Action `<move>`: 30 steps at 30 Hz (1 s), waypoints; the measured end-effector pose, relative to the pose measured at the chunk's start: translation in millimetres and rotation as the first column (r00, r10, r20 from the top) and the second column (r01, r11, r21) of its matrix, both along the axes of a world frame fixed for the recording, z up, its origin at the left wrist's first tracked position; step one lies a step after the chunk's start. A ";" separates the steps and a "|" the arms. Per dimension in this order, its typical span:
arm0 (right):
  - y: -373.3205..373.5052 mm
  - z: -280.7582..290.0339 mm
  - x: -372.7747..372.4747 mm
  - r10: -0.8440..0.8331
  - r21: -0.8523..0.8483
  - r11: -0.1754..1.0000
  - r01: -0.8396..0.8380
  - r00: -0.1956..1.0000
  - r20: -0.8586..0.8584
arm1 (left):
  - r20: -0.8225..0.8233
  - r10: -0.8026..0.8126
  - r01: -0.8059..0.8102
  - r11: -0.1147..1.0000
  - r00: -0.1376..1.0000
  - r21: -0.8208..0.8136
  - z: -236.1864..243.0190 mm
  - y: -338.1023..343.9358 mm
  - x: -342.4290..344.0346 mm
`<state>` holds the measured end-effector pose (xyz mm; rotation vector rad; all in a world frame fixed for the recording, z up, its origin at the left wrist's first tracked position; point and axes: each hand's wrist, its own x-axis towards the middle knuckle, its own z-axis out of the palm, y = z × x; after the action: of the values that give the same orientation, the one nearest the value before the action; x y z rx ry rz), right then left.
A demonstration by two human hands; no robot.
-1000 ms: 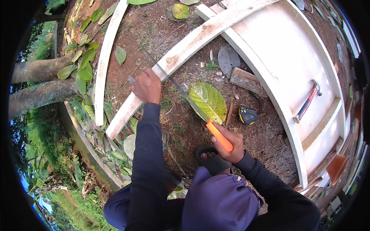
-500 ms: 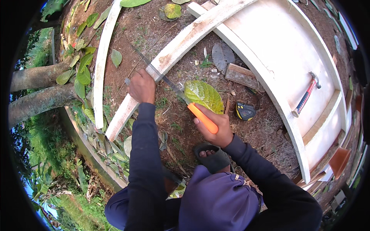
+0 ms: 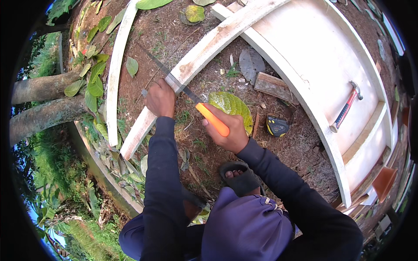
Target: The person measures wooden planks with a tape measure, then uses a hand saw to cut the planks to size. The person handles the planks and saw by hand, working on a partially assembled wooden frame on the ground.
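Observation:
My right hand (image 3: pixel 230 131) is closed round the orange handle of a handsaw (image 3: pixel 210 118). Its thin dark blade lies across a long whitish wooden plank (image 3: pixel 201 55), and the tip sticks out beyond the plank's far side. Just nearer to me than the blade, my left hand (image 3: pixel 160 99) grips the same plank, fingers wrapped over its edge. The plank slants from lower left to upper right, its upper part resting on a white wooden frame (image 3: pixel 278 55).
A red-handled hammer (image 3: pixel 347 107) lies on the frame's pale panel. A yellow-black tape measure (image 3: pixel 277 126) and a short wood offcut (image 3: pixel 275 87) sit on the soil. Another white plank (image 3: pixel 114 78) lies to the left, near tree trunks (image 3: pixel 48 111). My sandalled foot (image 3: pixel 238 176) is below the saw.
My right hand has pushed the saw forward and to the left, so more blade extends past the plank's far side. My left hand and the plank stay practically still.

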<state>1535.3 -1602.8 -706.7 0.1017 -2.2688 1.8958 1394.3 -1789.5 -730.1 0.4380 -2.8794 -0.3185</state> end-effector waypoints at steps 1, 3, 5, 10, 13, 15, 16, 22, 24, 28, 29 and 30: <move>-15.0 -0.3 -23.1 0.001 0.003 1.000 -0.001 1.000 0.014 | 0.019 -0.010 0.010 1.000 1.000 0.011 0.0 1.4 -4.2; -15.0 8.7 -17.6 0.007 -0.006 1.000 -0.007 1.000 0.027 | -0.007 -0.028 0.028 0.999 1.000 0.021 -0.6 -7.3 -1.8; 5.4 14.1 16.8 0.041 0.034 0.998 -0.044 0.996 0.080 | -0.030 -0.019 0.020 0.999 0.999 0.035 2.5 -10.4 -9.4; 65.8 17.2 109.2 0.145 0.107 0.981 -0.162 0.978 0.147 | -0.008 0.043 -0.042 0.997 0.999 0.060 1.6 -16.2 0.7; 15.4 5.9 22.1 0.059 0.092 0.994 -0.067 0.995 0.080 | 0.005 0.010 -0.011 0.999 1.000 0.046 -0.5 -5.3 -6.9; -15.5 9.3 -34.8 0.032 0.050 0.998 -0.034 0.999 0.044 | 0.011 -0.027 0.027 0.999 1.000 0.043 -1.9 -2.9 -11.4; -21.9 11.4 -45.1 0.015 0.013 1.000 -0.015 1.000 -0.016 | 0.021 -0.036 0.035 0.998 0.999 0.049 0.1 -2.8 -12.0; 63.9 1.7 106.3 0.111 0.108 0.987 -0.121 0.989 0.094 | 0.053 0.082 -0.085 0.994 0.995 0.061 4.4 -14.4 -8.8; 67.2 18.6 109.0 0.114 0.149 0.981 -0.127 0.989 0.089 | 0.049 0.086 -0.089 0.995 0.995 0.052 1.1 -12.9 -4.5; 2.6 8.8 -11.6 0.034 0.093 0.995 -0.037 0.999 0.029 | 0.012 0.002 -0.003 0.998 1.000 0.066 -3.6 2.1 -7.4; -8.7 11.1 -24.6 0.030 0.080 0.996 -0.031 0.999 0.023 | 0.013 -0.019 0.018 0.998 1.000 0.063 -3.6 -5.0 -8.4; -18.0 14.7 -34.4 0.026 0.068 0.997 -0.027 1.000 0.018 | 0.016 -0.038 0.037 0.997 0.999 0.060 -5.1 -10.4 -8.3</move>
<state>1500.9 -1620.8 -692.0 0.1264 -2.3549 1.8395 1386.1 -1799.8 -735.2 0.3986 -2.9040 -0.4106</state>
